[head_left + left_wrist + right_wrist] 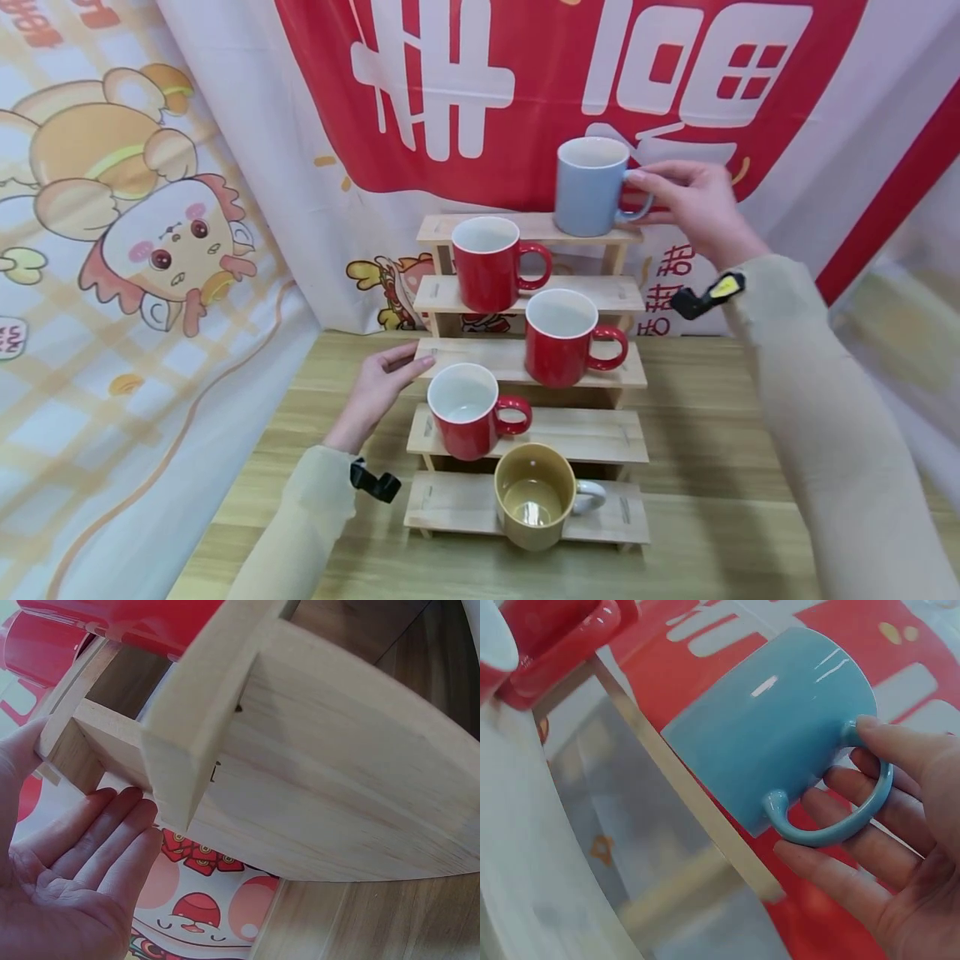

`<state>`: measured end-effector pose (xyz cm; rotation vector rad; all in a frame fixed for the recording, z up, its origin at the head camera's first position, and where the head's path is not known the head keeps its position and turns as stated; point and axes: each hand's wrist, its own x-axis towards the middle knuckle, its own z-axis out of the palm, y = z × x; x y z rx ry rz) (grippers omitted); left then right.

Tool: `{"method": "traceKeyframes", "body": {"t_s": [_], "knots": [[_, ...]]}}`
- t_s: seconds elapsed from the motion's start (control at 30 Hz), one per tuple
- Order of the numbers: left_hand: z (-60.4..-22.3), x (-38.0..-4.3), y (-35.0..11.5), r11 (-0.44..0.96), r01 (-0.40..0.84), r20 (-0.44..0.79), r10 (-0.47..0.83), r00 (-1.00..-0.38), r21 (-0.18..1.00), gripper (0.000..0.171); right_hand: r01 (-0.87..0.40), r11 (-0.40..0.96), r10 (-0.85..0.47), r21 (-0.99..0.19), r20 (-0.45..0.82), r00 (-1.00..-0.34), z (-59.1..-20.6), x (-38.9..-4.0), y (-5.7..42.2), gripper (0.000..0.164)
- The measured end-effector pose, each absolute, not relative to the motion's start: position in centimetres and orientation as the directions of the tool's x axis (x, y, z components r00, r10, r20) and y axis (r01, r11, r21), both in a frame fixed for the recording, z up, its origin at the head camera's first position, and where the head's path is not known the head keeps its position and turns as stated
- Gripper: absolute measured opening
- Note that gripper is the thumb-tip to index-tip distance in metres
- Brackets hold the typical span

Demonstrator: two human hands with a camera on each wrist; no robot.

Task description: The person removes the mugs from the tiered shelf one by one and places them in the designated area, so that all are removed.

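Left hand (378, 387), fingers loosely straight, touches the left edge of a stepped wooden stand's (577, 429) middle tier. Farther back, the right hand (693, 200), nearer the light-blue mug (588, 196), pinches its handle (832, 834) from the right. The mug is upright at the top tier's (536, 225) right end, base contact unclear. Beneath, wood-grain tabletop (697, 467); behind, printed cloth (525, 179).
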<state>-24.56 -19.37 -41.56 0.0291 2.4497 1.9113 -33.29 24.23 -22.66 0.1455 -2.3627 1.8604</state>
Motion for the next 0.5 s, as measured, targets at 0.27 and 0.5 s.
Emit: {"method": "traceKeyframes", "body": {"t_s": [0.27,0.5], "knots": [[-41.5,-24.6,-19.5,0.242,-0.009,-0.019,0.037,-0.999,0.970,0.069,-0.185,0.182,0.071,-0.966,0.200,-0.977,-23.0,-29.9,30.6,0.063],[-41.6,-24.7,-19.4,0.238,-0.017,-0.027,0.038,-0.999,0.971,0.069,-0.111,0.156,0.156,-0.981,0.136,-0.978,-24.4,-26.7,34.6,0.065]]}}
